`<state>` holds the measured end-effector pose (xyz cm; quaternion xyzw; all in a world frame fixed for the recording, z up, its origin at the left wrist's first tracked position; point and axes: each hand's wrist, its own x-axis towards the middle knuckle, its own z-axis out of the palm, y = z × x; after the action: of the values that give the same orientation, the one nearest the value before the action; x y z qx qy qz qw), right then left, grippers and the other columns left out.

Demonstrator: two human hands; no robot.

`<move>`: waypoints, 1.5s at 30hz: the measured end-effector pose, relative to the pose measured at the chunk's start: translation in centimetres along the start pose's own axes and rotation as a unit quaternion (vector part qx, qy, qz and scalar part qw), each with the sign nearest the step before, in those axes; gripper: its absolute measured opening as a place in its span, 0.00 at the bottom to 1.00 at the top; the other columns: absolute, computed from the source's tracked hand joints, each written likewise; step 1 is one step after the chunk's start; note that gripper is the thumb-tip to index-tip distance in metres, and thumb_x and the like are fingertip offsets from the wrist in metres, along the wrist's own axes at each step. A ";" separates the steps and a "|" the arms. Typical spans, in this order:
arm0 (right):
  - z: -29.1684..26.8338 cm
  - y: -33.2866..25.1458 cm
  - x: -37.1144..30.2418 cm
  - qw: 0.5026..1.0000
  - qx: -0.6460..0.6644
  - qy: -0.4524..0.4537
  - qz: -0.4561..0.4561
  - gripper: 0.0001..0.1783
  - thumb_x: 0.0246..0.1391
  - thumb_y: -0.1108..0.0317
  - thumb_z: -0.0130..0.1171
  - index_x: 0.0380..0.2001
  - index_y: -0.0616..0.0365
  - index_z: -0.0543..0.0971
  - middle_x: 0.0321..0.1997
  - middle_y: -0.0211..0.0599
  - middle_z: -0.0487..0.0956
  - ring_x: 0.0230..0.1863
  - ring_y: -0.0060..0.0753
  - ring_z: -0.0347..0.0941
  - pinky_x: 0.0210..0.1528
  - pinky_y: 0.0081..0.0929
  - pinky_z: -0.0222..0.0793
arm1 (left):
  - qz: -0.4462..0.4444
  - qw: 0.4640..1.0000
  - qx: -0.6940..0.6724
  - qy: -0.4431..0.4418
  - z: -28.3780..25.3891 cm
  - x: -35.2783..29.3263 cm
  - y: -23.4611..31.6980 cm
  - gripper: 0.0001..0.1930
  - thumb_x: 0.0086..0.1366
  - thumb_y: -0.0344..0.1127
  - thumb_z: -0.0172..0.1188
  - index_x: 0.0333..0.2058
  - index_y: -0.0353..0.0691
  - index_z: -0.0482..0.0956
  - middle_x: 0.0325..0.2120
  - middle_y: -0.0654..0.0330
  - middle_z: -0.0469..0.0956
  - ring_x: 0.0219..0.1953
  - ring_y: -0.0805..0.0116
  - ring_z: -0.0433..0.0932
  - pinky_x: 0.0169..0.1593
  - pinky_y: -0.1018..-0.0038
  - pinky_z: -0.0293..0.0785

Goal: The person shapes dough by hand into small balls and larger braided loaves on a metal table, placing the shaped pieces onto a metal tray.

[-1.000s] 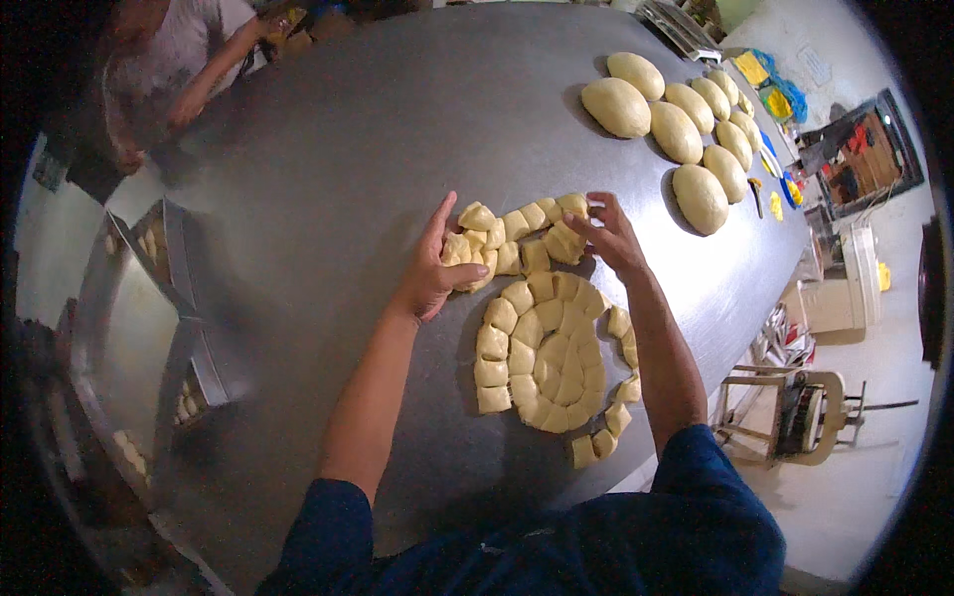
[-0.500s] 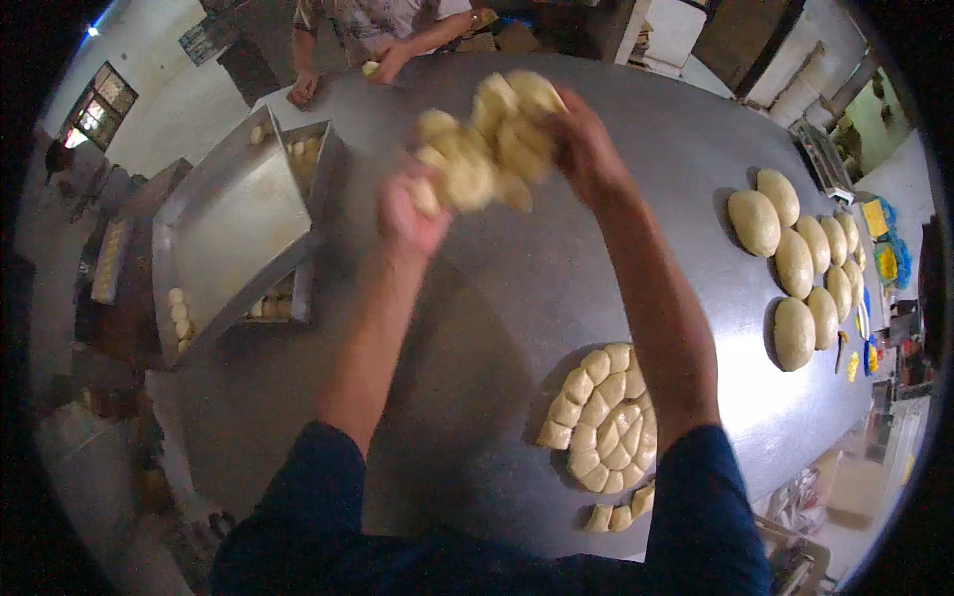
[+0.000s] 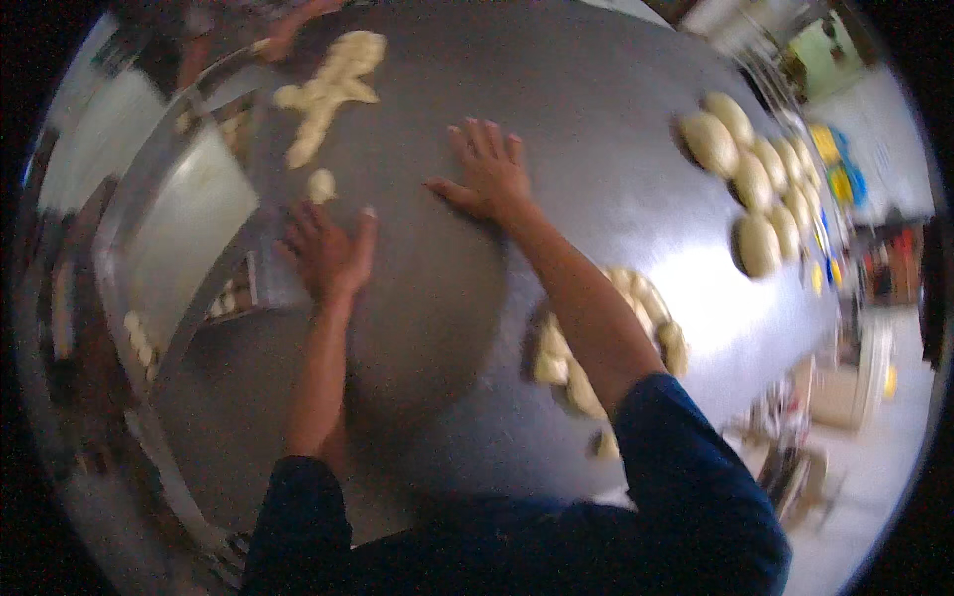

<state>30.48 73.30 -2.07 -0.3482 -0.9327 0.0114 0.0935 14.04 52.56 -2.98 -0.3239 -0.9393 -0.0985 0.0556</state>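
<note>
My left hand (image 3: pixel 328 248) is held over the table with its fingers spread, its fingertips just short of a small dough piece (image 3: pixel 321 186). Beyond that lies a long heap of dough pieces (image 3: pixel 336 91). Further right, my right hand (image 3: pixel 487 174) is open too, fingers apart and nothing in it. Whether either palm touches the metal tabletop (image 3: pixel 427 328) I cannot tell. Cut dough pieces (image 3: pixel 553 360) lie beside my right forearm, which partly hides them.
Several large smooth dough balls (image 3: pixel 710 145) sit in a group at the right. Stacked metal trays (image 3: pixel 204 189), holding some small dough pieces, stand on the left. Blurred at the far left edge is another person's arm (image 3: pixel 298 25). Yellow and blue items (image 3: pixel 845 179) lie far right.
Both hands have let go of the dough pieces, which now lie on the table at the far left. My hands have come down apart and open. The view has shifted.
</note>
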 end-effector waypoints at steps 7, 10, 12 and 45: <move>-2.7 -14.6 -17.7 0.994 0.091 -0.044 -0.041 0.51 0.65 0.34 0.47 0.74 0.67 0.55 0.82 0.53 0.48 0.83 0.55 0.39 0.81 0.55 0.34 | -0.006 0.999 0.037 -0.010 1.0 1.9 -1.3 0.57 0.68 0.77 0.39 0.73 0.26 0.49 0.75 0.35 0.48 0.76 0.37 0.50 0.76 0.42 0.41; -5.1 -15.2 -27.3 0.972 0.200 -0.082 -0.091 0.41 0.65 0.42 0.53 0.71 0.60 0.63 0.78 0.50 0.57 0.79 0.50 0.50 0.76 0.54 0.50 | 0.062 0.998 0.002 -0.022 1.1 -0.9 -2.7 0.54 0.70 0.74 0.40 0.73 0.26 0.49 0.75 0.37 0.47 0.75 0.38 0.51 0.76 0.43 0.42; -9.0 -12.0 -33.0 0.931 0.318 -0.176 -0.018 0.29 0.65 0.47 0.57 0.61 0.55 0.76 0.63 0.48 0.76 0.65 0.43 0.71 0.64 0.49 0.68 | 0.168 0.985 -0.005 -0.031 0.9 -7.0 -3.8 0.51 0.71 0.71 0.42 0.74 0.29 0.49 0.75 0.38 0.46 0.76 0.39 0.51 0.76 0.44 0.42; -14.6 -0.9 -44.1 0.454 0.771 0.007 0.447 0.25 0.56 0.64 0.69 0.54 0.62 0.74 0.43 0.39 0.81 0.45 0.35 0.81 0.47 0.32 0.79 | 0.261 0.959 0.026 -0.105 -7.7 -20.4 -2.8 0.46 0.69 0.65 0.52 0.75 0.42 0.53 0.77 0.44 0.46 0.75 0.41 0.53 0.76 0.43 0.39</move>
<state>65.17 43.22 5.05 -0.5033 -0.2578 0.7635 0.3120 28.61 36.55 0.65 -0.5645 -0.8251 -0.0214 -0.0114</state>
